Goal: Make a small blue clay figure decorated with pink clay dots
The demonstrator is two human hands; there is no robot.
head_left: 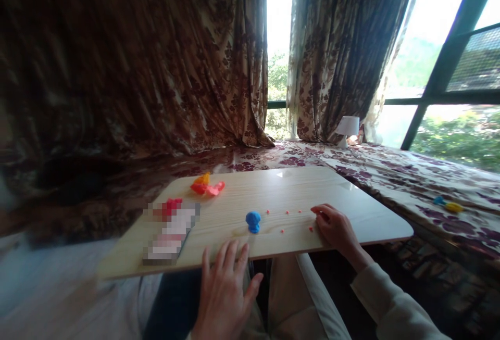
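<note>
My left hand (224, 288) lies over the table's near edge with its fingers spread, holding nothing. A blue modelling-clay figure (253, 221) with a round top and narrower base stands just beyond its fingertips. My right hand (336, 228) rests on the table to the right, its fingers curled and thumb and fingertips drawn together. Whatever they hold, if anything, is too small to make out. Several tiny pink clay bits lie between the figure and my right hand; the nearest pink bit (311, 229) is just left of its fingers.
On the light wooden table (250, 186) lie red and yellow clay pieces (207, 186), a dark-red lump (172, 205) and a blurred-out flat phone-like object (172, 236). A white lamp (347, 130) stands behind. Blue and yellow pieces (453, 207) lie on the flowered cloth at right.
</note>
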